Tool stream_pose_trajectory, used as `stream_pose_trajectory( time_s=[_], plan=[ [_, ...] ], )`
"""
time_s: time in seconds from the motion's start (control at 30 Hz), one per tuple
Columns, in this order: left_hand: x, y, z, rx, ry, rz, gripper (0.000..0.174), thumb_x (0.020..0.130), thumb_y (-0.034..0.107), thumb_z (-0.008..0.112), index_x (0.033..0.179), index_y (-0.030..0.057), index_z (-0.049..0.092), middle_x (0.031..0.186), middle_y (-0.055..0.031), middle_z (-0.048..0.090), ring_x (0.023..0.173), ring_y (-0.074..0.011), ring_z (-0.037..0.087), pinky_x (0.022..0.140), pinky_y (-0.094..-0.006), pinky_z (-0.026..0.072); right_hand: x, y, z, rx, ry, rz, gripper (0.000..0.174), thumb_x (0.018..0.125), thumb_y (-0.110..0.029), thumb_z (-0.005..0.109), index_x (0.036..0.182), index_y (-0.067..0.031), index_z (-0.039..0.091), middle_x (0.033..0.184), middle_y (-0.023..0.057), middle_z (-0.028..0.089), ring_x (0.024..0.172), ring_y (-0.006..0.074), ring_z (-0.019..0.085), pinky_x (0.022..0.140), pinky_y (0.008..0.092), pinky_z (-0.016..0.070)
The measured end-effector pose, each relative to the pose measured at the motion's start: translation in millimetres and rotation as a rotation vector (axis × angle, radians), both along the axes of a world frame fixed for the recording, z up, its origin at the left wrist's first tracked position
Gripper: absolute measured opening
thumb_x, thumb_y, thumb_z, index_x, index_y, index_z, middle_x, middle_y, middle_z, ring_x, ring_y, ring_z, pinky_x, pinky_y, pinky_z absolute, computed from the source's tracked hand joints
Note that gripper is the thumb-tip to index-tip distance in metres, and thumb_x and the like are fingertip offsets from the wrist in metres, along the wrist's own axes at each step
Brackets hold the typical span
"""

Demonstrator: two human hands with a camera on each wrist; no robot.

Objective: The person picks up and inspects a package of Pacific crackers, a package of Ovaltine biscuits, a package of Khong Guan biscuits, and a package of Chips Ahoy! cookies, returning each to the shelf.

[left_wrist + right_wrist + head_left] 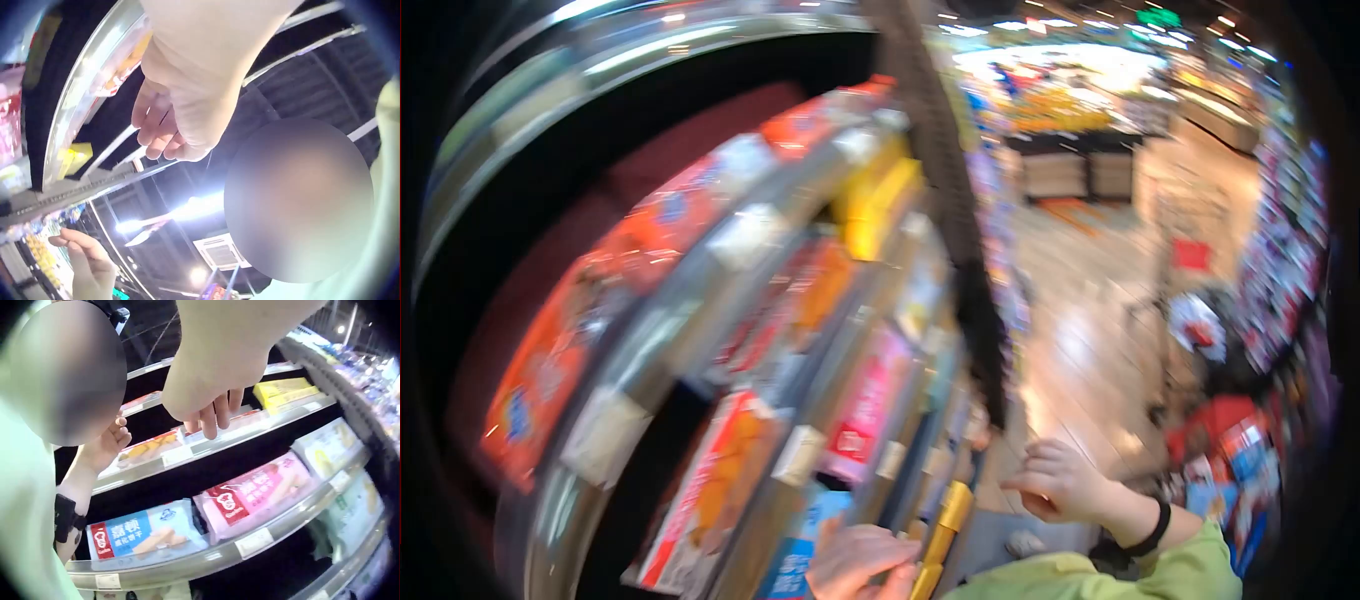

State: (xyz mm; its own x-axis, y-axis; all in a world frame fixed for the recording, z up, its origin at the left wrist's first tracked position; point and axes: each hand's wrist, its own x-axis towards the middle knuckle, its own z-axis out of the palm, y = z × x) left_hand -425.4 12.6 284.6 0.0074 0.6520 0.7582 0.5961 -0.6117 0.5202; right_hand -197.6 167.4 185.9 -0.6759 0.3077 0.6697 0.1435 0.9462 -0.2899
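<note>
The blue plastic packet point(147, 532) lies lengthwise along its shelf point(194, 565), nearer the left hand point(860, 562) than the right hand point(1060, 482), both empty, fingers loose.

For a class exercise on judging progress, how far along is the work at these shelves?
Done: nothing evident. In hand: nothing visible; left hand and right hand look empty. Remaining: perhaps choosing a packet, since the blue packet and pink packet lie on the shelf.

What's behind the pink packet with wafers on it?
Just dark shelf space shows past the top of the pink packet. The packet covers whatever is right behind it, so I can't tell.
</note>
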Motion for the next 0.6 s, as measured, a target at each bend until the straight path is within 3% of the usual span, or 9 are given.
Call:
stream_pose_trajectory(
  time_s=[0.17, 0.37, 0.43, 0.47, 0.53, 0.6],
  plan=[
    [45.1, 37.9, -10.2, -0.099, -0.039, -0.274, 0.011, 0.075, -0.005, 0.065, 0.085, -0.0052, 0.068, 0.079, -0.0160, 0.066, 0.070, -0.0294, 0.063, 0.068, -0.0346, 0.0502, 77.8, -59.8, -16.1, -0.072, -0.008, -0.395, 0.025, 0.067, -0.004, 0.066, 0.092, -0.0064, 0.066, 0.073, 0.0056, 0.057, 0.074, 0.0242, 0.055, 0.071, 0.0359, 0.0466],
    [90.6, 52.8, -49.8, -0.241, -0.158, -0.516, 0.009, 0.084, 0.003, 0.065, 0.086, -0.0057, 0.066, 0.082, -0.0150, 0.067, 0.080, -0.0256, 0.063, 0.078, -0.0340, 0.0495, 147.2, -156.4, -42.0, -0.233, 0.047, -0.818, 0.025, 0.071, -0.003, 0.065, 0.095, -0.0075, 0.066, 0.075, 0.0068, 0.060, 0.075, 0.0263, 0.058, 0.071, 0.0376, 0.0469],
    [94.8, 53.4, -65.4, -0.392, -0.070, -0.566, 0.024, 0.080, 0.000, 0.069, 0.103, -0.0041, 0.062, 0.097, -0.0165, 0.066, 0.092, -0.0254, 0.062, 0.086, -0.0352, 0.0486, 167.0, -178.1, -45.0, -0.350, 0.072, -0.916, 0.025, 0.073, -0.003, 0.063, 0.097, -0.0073, 0.067, 0.076, 0.0086, 0.062, 0.075, 0.0284, 0.059, 0.070, 0.0393, 0.0469],
    [104.0, 55.5, -69.8, -0.411, -0.060, -0.596, 0.024, 0.080, 0.000, 0.069, 0.103, -0.0041, 0.062, 0.097, -0.0165, 0.066, 0.092, -0.0254, 0.062, 0.086, -0.0352, 0.0486, 178.9, -184.6, -48.5, -0.333, 0.101, -0.960, 0.025, 0.074, -0.002, 0.061, 0.098, -0.0073, 0.067, 0.077, 0.0102, 0.063, 0.075, 0.0298, 0.059, 0.069, 0.0406, 0.0466],
    [124.8, 59.4, -76.9, -0.457, -0.032, -0.599, 0.011, 0.088, 0.002, 0.057, 0.095, -0.0049, 0.062, 0.090, -0.0135, 0.066, 0.084, -0.0163, 0.063, 0.075, -0.0260, 0.0478, 204.3, -194.9, -43.0, -0.345, 0.100, -1.128, 0.023, 0.076, -0.003, 0.062, 0.098, -0.0064, 0.067, 0.081, 0.0107, 0.065, 0.079, 0.0306, 0.061, 0.072, 0.0413, 0.0480],
    [147.7, 63.0, -81.6, -0.493, 0.004, -0.586, 0.009, 0.083, -0.002, 0.059, 0.090, -0.0041, 0.064, 0.083, -0.0122, 0.067, 0.080, -0.0177, 0.064, 0.074, -0.0265, 0.0479, 235.0, -202.1, -37.9, -0.318, 0.143, -1.309, 0.021, 0.078, -0.003, 0.061, 0.098, -0.0062, 0.067, 0.085, 0.0115, 0.066, 0.081, 0.0305, 0.062, 0.074, 0.0402, 0.0488]
  ],
)
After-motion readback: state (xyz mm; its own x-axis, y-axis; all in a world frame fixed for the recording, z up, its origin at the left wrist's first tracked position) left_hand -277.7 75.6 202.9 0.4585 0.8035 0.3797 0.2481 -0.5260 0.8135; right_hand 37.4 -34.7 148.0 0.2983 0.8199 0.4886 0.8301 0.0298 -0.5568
